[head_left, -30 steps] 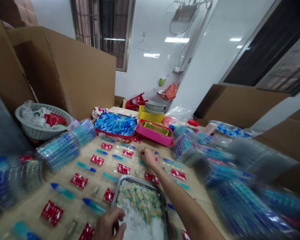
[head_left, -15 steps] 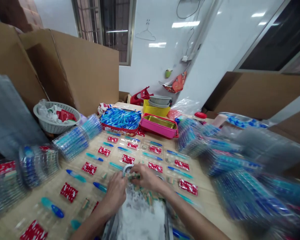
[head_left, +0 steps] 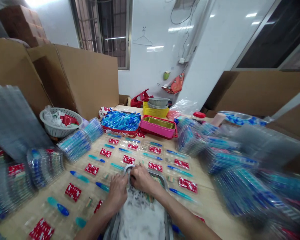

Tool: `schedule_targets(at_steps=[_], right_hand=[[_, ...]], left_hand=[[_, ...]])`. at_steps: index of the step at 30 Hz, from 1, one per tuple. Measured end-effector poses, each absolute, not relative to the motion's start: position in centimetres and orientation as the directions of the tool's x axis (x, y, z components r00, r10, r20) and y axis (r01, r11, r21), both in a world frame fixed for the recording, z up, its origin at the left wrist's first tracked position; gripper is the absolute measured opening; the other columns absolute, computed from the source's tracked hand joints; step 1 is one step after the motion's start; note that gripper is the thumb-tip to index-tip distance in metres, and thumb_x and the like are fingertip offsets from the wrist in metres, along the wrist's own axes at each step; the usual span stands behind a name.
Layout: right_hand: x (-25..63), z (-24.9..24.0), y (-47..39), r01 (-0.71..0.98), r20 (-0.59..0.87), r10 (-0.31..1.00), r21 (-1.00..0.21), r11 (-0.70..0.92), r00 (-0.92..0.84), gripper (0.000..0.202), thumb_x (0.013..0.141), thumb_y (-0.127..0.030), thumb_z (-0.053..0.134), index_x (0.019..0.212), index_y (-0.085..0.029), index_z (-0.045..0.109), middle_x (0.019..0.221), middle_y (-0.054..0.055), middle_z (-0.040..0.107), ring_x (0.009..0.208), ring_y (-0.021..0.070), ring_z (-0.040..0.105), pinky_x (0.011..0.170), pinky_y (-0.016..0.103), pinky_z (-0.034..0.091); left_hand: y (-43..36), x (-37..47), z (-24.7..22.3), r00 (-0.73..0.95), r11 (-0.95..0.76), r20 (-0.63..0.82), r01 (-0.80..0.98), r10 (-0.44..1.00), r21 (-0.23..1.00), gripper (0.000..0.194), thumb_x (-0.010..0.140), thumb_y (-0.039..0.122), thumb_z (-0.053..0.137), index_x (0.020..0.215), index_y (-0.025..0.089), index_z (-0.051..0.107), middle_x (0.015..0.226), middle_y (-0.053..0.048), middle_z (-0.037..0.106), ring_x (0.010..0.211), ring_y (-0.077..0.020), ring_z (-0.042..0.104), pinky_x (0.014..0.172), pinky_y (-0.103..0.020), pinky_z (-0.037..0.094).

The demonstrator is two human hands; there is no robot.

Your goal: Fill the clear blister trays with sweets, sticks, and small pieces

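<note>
Two hands, left hand point(head_left: 119, 189) and right hand point(head_left: 141, 178), working over one grey tray point(head_left: 163, 176); one pink tin point(head_left: 158, 129), one pen tub point(head_left: 121, 133) standing beyond. Striped pieces point(head_left: 149, 199) lying partly under right hand and forearm. Both hands curling fingers near tray's far-left corner; fingertips hiding, pinch or gap cannot be told

Grey rectangular tray point(head_left: 166, 186) with rounded corners, lying on the counter point(head_left: 211, 203). White, powdery-looking material point(head_left: 141, 216) fills its near part; small green-and-tan pieces point(head_left: 158, 179), partly hidden, lie toward the far right.
</note>
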State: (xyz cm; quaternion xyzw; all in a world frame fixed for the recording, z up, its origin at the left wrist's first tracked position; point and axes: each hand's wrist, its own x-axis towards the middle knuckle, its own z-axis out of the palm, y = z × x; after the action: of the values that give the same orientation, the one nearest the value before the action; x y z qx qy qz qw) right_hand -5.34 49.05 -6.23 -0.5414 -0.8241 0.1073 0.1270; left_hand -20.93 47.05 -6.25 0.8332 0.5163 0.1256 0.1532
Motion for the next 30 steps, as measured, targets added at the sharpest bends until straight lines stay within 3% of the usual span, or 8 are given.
schedule_targets(at_steps=[3,6,9,11,14,18,23,30], right_hand=[[-5.1,-5.7,48.6,0.834,0.156,0.9,-0.337,0.437,-0.408,0.017,0.08,-0.012,0.048,0.076,-0.016,0.064,0.083,0.008,0.065,0.085,0.0195,0.056,0.092,0.037,0.032],[-4.5,-4.9,47.8,0.79,0.225,0.913,-0.458,0.407,-0.339,0.019,0.083,-0.013,0.046,0.082,-0.017,0.065,0.087,0.007,0.066,0.087,0.0185,0.056,0.085,0.032,0.036],[-3.7,-4.1,46.3,0.736,0.169,0.949,-0.599,0.315,-0.268,0.019,0.08,-0.012,0.048,0.08,-0.017,0.066,0.076,0.003,0.066,0.073,0.0152,0.056,0.069,0.024,0.037],[-3.3,-4.0,45.0,0.726,0.115,0.956,-0.627,0.282,-0.272,0.02,0.076,-0.01,0.049,0.07,-0.018,0.066,0.064,0.0,0.063,0.062,0.0129,0.053,0.06,0.023,0.033],[-3.2,-4.5,43.2,0.745,0.07,0.956,-0.612,0.266,-0.284,0.022,0.073,-0.007,0.048,0.06,-0.017,0.064,0.056,-0.001,0.06,0.057,0.0119,0.05,0.057,0.023,0.03],[-3.6,-6.0,41.6,0.726,0.023,0.953,-0.643,0.246,-0.302,0.023,0.067,-0.004,0.047,0.064,-0.016,0.066,0.06,0.001,0.064,0.06,0.0125,0.053,0.059,0.022,0.032],[-3.9,-6.4,40.5,0.702,0.072,0.959,-0.666,0.252,-0.275,0.026,0.065,-0.004,0.046,0.072,-0.016,0.068,0.069,0.003,0.065,0.068,0.0142,0.055,0.062,0.022,0.034],[-4.7,-6.4,39.1,0.741,0.111,0.972,-0.631,0.231,-0.208,0.013,0.065,-0.01,0.053,0.074,-0.016,0.06,0.068,0.0,0.059,0.064,0.0133,0.05,0.058,0.023,0.031]], left_hand=[[46.7,-21.1,-6.7,0.434,-0.424,0.098,0.767,0.896,0.482,0.027,0.065,0.0,0.04,0.078,0.018,0.056,0.081,-0.006,0.06,0.085,-0.0214,0.053,0.076,-0.032,0.035],[46.0,-21.0,-6.8,0.408,-0.378,0.096,0.697,0.908,0.609,0.024,0.063,-0.001,0.041,0.072,0.019,0.052,0.073,-0.002,0.058,0.073,-0.017,0.053,0.066,-0.027,0.035],[45.0,-20.8,-6.8,0.396,-0.344,0.094,0.628,0.913,0.698,0.022,0.061,-0.001,0.043,0.068,0.019,0.05,0.067,0.001,0.054,0.065,-0.0145,0.051,0.06,-0.024,0.033],[44.3,-20.6,-6.9,0.406,-0.345,0.102,0.587,0.908,0.732,0.022,0.06,-0.001,0.043,0.067,0.018,0.051,0.066,0.001,0.053,0.064,-0.0139,0.051,0.059,-0.023,0.033],[43.3,-20.2,-7.2,0.441,-0.356,0.097,0.558,0.893,0.75,0.023,0.06,-0.002,0.043,0.067,0.018,0.052,0.067,0.001,0.053,0.065,-0.0139,0.051,0.061,-0.024,0.034],[42.5,-19.7,-7.8,0.468,-0.375,0.085,0.572,0.88,0.73,0.024,0.06,-0.002,0.044,0.07,0.018,0.052,0.068,0.001,0.053,0.066,-0.0143,0.05,0.061,-0.024,0.034],[42.2,-19.6,-8.0,0.473,-0.395,0.099,0.58,0.875,0.713,0.03,0.057,-0.005,0.042,0.074,0.019,0.048,0.071,0.001,0.052,0.068,-0.0141,0.05,0.062,-0.024,0.034],[41.8,-19.8,-7.8,0.473,-0.377,0.106,0.527,0.875,0.761,0.033,0.057,-0.006,0.042,0.077,0.02,0.046,0.073,0.002,0.051,0.068,-0.014,0.051,0.063,-0.024,0.036]])
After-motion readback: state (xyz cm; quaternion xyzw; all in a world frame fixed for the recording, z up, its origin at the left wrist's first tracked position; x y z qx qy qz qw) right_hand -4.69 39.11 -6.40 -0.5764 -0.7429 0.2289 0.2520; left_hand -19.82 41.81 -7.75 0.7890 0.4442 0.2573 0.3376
